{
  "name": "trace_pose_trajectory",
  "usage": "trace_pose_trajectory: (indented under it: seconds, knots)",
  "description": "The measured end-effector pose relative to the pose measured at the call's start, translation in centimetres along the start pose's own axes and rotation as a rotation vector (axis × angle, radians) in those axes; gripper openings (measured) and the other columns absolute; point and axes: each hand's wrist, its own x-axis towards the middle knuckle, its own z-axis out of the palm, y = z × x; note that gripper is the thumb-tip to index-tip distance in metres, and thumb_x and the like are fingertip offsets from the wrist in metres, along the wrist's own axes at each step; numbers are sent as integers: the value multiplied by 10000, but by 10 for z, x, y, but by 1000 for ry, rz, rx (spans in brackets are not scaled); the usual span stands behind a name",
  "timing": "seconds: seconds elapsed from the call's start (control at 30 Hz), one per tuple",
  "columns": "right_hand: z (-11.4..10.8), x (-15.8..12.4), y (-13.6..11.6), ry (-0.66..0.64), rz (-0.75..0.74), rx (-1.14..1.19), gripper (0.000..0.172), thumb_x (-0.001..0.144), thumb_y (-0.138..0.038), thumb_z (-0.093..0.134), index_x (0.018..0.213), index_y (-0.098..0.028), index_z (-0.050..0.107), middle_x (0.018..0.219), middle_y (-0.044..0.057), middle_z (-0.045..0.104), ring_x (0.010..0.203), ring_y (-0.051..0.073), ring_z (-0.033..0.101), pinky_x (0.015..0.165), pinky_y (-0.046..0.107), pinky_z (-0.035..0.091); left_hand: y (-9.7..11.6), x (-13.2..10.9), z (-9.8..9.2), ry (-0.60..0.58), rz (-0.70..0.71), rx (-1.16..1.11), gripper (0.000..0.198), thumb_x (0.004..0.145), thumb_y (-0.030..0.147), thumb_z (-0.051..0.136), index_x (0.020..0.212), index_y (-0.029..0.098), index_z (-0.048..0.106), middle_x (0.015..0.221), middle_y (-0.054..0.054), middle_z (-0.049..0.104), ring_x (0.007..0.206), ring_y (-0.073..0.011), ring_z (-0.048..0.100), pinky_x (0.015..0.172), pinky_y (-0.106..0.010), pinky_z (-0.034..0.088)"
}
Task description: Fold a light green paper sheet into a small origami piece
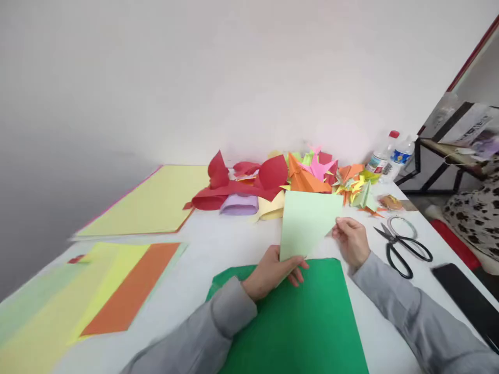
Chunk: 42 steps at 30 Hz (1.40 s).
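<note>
A pale green folded paper (306,221) stands up between my two hands over the white table (218,244). My left hand (273,272) grips its lower left corner, fingers curled round it. At its right edge, my right hand (352,240) pinches the paper. Under both hands lies a dark green sheet (300,322), flat on the table. Both arms wear grey sleeves.
A heap of folded coloured paper pieces (296,179) lies at the back. Yellow sheets (154,202) and an orange-and-yellow stack (105,291) lie left. Black scissors (403,249), a wire ring, a dark phone (465,296) and two bottles (390,153) are on the right.
</note>
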Motion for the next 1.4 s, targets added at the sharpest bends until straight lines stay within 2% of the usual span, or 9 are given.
trace_pose_trajectory:
  seconds: [0.1,0.2,0.33,0.57,0.7,0.87,1.03,1.13,1.4]
  knots:
    - [5,-12,7,-93,45,-97,285,538,-366,841,580,-157,652,485,-8,653,440,97,577,474,198,466,-2,0,2,2,40,-27,428,691,503,700,720,76,691,562,-67,657,488,-150,609,482,-269,533]
    - [12,-27,12,-204,81,-338,278,519,-303,850,505,-159,613,483,11,666,422,109,565,439,208,439,-2,0,4,-8,73,-52,400,691,477,709,751,82,697,668,-85,692,523,-152,620,508,-282,544]
    - [17,-39,14,-353,132,-425,230,572,-334,817,562,-150,680,542,33,695,470,138,600,473,236,464,-2,-1,4,-23,99,-70,344,676,427,735,749,92,704,634,-63,677,558,-163,625,518,-282,546]
    - [15,-38,12,-331,117,-502,249,567,-339,813,495,-152,666,485,41,667,442,148,585,457,252,467,-4,-2,2,7,125,-134,379,599,344,808,872,97,716,833,-98,729,809,-243,662,667,-349,578]
    - [16,-39,12,-317,128,-560,285,525,-356,832,469,-145,650,422,29,626,382,126,533,404,235,420,-5,-3,0,-22,112,-140,350,615,363,799,827,97,718,744,-86,727,701,-217,670,643,-336,570]
    - [16,-38,12,-303,106,-534,286,540,-381,825,488,-154,659,420,14,623,384,117,526,432,238,426,-3,-4,2,30,88,2,356,670,444,742,692,91,699,562,-61,679,501,-161,621,530,-276,523]
    - [8,-27,10,-159,46,-498,302,573,-354,821,449,-154,632,432,27,631,393,107,523,445,234,417,1,-6,1,37,40,36,380,653,465,745,683,91,691,532,-61,671,482,-165,620,514,-271,516]
    - [1,-16,8,-91,-6,-374,281,558,-335,835,491,-158,628,443,14,631,411,110,538,471,238,435,1,-5,0,31,14,39,385,640,467,751,675,89,689,522,-65,669,476,-169,622,511,-273,519]
    - [-6,1,0,-13,13,-169,305,508,-307,861,545,-167,592,416,-27,591,384,101,520,422,219,413,1,-3,0,24,-21,42,333,648,418,753,677,94,681,543,-64,683,468,-157,623,495,-256,518]
